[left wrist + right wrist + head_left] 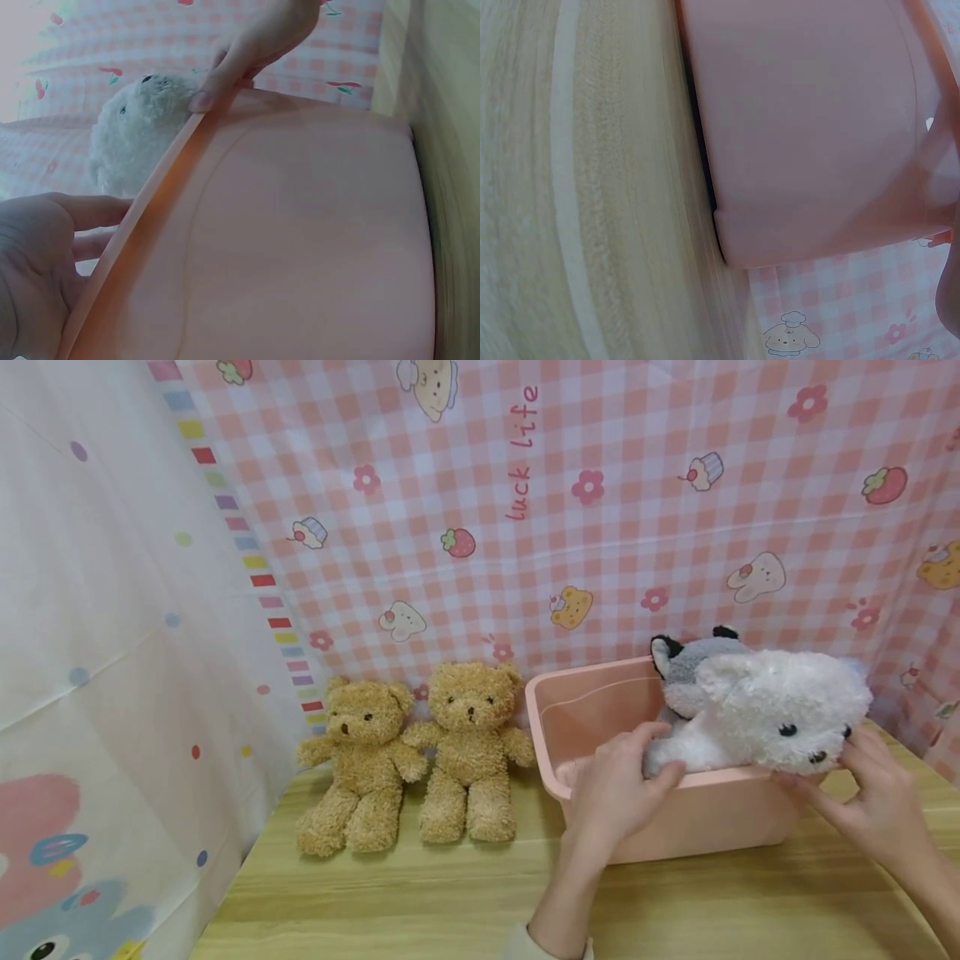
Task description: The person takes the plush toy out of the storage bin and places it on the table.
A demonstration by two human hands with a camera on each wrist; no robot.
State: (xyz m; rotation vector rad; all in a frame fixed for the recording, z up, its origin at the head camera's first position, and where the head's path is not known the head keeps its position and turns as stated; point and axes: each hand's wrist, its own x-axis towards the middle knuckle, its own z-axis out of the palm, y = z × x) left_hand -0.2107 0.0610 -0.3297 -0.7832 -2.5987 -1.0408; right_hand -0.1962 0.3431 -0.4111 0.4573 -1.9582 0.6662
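Note:
A white plush toy with black eyes and nose lies face-forward in the right part of a pink plastic bin, its head over the front right rim. My left hand reaches over the front rim and holds the toy's paw between thumb and fingers. At the toy's muzzle, my right hand grips the head beside the bin's corner. A grey plush toy with black-edged ears is behind the white one, partly hidden. In the left wrist view, the left hand's fingertips pass behind the rim.
Two curly tan teddy bears, one on the left and one nearer the bin, sit side by side against the pink checked cloth. Bin and bears stand on a wood-grain table. A white patterned curtain hangs at left.

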